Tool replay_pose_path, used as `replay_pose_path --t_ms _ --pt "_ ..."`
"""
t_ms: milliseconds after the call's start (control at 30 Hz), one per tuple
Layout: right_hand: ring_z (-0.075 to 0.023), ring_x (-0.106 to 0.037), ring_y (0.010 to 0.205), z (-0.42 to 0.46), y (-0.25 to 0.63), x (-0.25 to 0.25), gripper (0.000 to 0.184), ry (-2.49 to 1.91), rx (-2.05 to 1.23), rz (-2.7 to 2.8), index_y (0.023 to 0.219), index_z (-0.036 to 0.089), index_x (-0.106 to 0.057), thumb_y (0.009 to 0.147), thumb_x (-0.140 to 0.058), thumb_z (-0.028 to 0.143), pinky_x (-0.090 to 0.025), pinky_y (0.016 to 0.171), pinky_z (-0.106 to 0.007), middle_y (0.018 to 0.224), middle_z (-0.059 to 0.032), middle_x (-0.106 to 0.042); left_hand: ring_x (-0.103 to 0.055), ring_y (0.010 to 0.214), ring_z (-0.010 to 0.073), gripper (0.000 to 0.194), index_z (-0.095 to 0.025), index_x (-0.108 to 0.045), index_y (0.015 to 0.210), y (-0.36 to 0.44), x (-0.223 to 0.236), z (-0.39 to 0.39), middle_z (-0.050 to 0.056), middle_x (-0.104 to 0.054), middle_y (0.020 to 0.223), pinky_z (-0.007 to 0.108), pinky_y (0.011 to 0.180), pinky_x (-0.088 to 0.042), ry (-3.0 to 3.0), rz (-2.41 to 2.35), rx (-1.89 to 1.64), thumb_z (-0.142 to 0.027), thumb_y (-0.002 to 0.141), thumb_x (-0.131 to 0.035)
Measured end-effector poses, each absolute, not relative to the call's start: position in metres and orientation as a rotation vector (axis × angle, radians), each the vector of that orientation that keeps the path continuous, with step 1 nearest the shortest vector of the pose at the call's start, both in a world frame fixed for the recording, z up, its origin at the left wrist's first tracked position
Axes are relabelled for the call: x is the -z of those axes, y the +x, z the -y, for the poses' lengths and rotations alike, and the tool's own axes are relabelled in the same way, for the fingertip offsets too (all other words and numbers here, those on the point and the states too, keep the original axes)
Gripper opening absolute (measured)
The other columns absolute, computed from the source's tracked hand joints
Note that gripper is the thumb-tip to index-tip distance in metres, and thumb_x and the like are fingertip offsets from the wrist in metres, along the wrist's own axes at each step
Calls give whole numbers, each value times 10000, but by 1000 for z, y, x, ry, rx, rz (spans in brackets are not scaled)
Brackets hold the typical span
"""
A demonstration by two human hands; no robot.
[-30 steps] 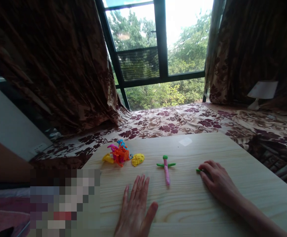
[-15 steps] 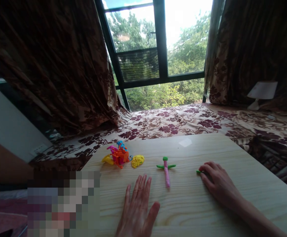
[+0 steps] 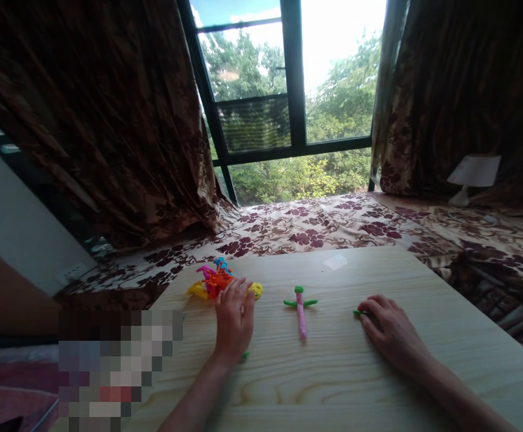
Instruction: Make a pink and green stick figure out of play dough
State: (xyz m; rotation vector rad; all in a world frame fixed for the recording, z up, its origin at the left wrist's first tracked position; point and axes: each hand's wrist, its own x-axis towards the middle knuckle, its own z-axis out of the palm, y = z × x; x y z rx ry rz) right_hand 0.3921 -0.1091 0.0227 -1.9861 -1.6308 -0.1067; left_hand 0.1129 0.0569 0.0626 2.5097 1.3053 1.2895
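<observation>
My right hand point(image 3: 389, 329) rests on the table with curled fingers around a small green clay piece point(image 3: 357, 313), whose end sticks out past the fingertips. My left hand point(image 3: 234, 324) is over the yellow clay lump point(image 3: 256, 290) and the edge of the orange clay strips point(image 3: 214, 284), fingers bent and slightly apart. It partly hides both, and I see nothing held in it. Another green clay bit point(image 3: 245, 356) lies beside my left wrist. Between the hands lies a clay figure point(image 3: 301, 318) with a pink stick body, green crosspiece and green top.
Magenta clay point(image 3: 205, 272), blue clay point(image 3: 220, 263) and yellow clay point(image 3: 198, 290) lie with the orange strips. A whitish patch point(image 3: 335, 262) shows near the far edge of the wooden table point(image 3: 333, 384). Beyond are a floral-covered ledge point(image 3: 306, 222), curtains, a window and a lamp point(image 3: 475, 171).
My left hand has moved forward from flat on the table to the clay pile, uncovering a green bit near its wrist. My right hand stays with the green clay.
</observation>
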Motion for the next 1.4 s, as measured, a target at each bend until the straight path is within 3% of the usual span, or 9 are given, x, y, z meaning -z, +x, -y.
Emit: replay_pose_path --t_ms 100,267,433,600,733,833,1000,1133,1400 --pt "-211 -500 868 109 393 -21 135 -1975 108 1633 869 228 -559 804 -445 257 -381 768 -337 922 -38 -551 -483 1075 180 337 -177 -522 1089 91 -74 -60 78 -551 1102 371 954 -367 2400 -1378 -1408 -290 876 -286" --pt "-219 -500 880 108 394 -19 126 -1971 94 1626 869 236 -556 804 -451 265 -379 777 -347 930 -37 -550 -565 893 189 211 -215 -621 894 42 -65 -41 36 -602 897 323 783 -470 2492 -1330 -1183 -327 798 -470" --pt "-223 -502 886 107 395 -17 129 -1973 90 1623 874 239 -556 807 -451 273 -380 784 -354 936 -39 -551 -579 852 195 169 -275 -643 876 26 -45 -18 20 -632 873 330 747 -459 2756 -1282 -700 -337 752 -545" --pt "-223 -511 883 107 397 -14 139 -1952 96 1640 879 243 -564 803 -454 281 -393 773 -354 940 -38 -558 -584 786 188 178 -269 -643 789 28 -51 -21 8 -646 792 342 740 -440 2831 -1355 -583 -347 792 -483" --pt "-228 -518 887 106 398 -12 149 -1952 103 1654 881 247 -568 802 -452 294 -400 770 -360 946 -40 -560 -582 810 190 209 -283 -646 856 17 -57 -26 10 -647 830 351 753 -439 2859 -1438 -510 -353 807 -455" --pt "-229 -514 897 105 398 -12 149 -1962 93 1656 889 249 -564 806 -450 298 -400 777 -361 951 -38 -558 -559 947 208 285 -269 -606 1020 10 -55 -26 35 -634 999 389 844 -412 2911 -1488 -499 -359 818 -427" --pt "-234 -509 900 104 401 -10 146 -1965 89 1675 897 249 -557 808 -456 306 -399 785 -366 953 -43 -557 -290 1268 216 534 -208 -258 1339 22 -35 -23 44 -361 1376 445 1022 -238 3013 -1485 -413 -400 848 -344" --pt "-235 -509 902 105 402 -9 155 -1974 101 1675 906 247 -555 814 -451 315 -401 786 -370 966 -50 -551 -253 1288 215 638 -205 -95 1373 23 -16 -17 46 -261 1414 439 1017 -231 3071 -1461 -287 -468 840 -325" --pt "-247 -516 916 103 403 -5 198 -1989 147 1683 925 243 -576 798 -455 334 -409 788 -373 986 -57 -557 -337 1244 199 695 -243 -112 1371 -1 -5 -2 33 -357 1363 396 1043 -109 3327 -1296 -371 -536 795 -368"
